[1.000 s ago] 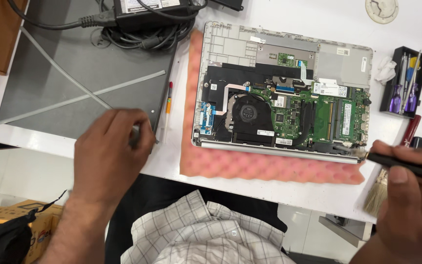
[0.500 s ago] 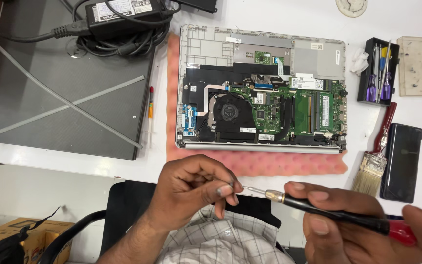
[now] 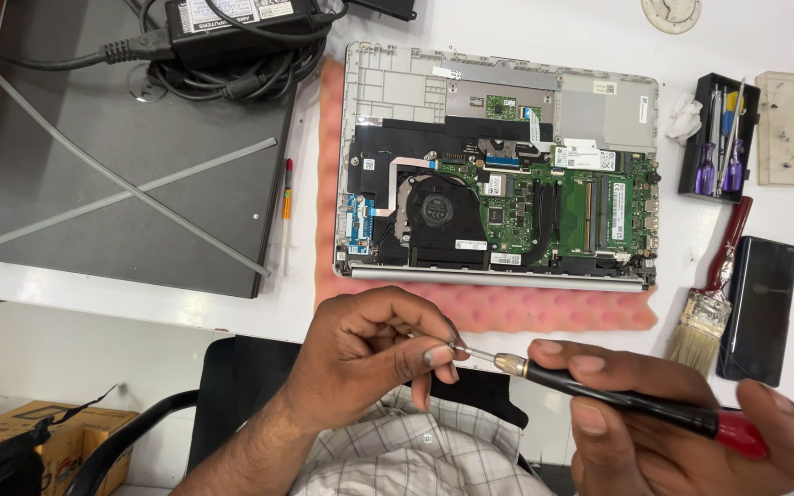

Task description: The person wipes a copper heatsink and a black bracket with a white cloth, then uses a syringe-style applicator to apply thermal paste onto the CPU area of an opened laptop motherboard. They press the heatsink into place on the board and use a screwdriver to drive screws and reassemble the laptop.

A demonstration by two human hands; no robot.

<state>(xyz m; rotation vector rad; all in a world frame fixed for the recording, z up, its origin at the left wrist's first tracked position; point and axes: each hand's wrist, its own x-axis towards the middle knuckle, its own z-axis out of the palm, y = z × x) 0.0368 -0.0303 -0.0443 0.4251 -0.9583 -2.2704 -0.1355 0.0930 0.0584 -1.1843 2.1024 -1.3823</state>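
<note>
My right hand (image 3: pixel 682 432) grips a slim screwdriver (image 3: pixel 627 402) with a black shaft and red end, held level near my lap. My left hand (image 3: pixel 369 354) pinches the screwdriver's thin metal tip (image 3: pixel 472 353) between thumb and fingertips. Both hands are in front of the table edge, below an opened laptop (image 3: pixel 498 165) with its bottom cover off, showing the fan, green circuit board and black battery. The laptop lies on a pink foam mat (image 3: pixel 544 308).
A grey laptop cover (image 3: pixel 112 184) with a black power adapter and cables (image 3: pixel 232 37) lies at the left. At the right are a paintbrush (image 3: pixel 711 303), a black phone (image 3: pixel 760 308), a black tool case (image 3: pixel 717 138) and a clear plastic box (image 3: pixel 788 129).
My left hand came off the grey cover and moved to the screwdriver tip. My right hand brought the screwdriver in front of me, and the brush now lies on the table.
</note>
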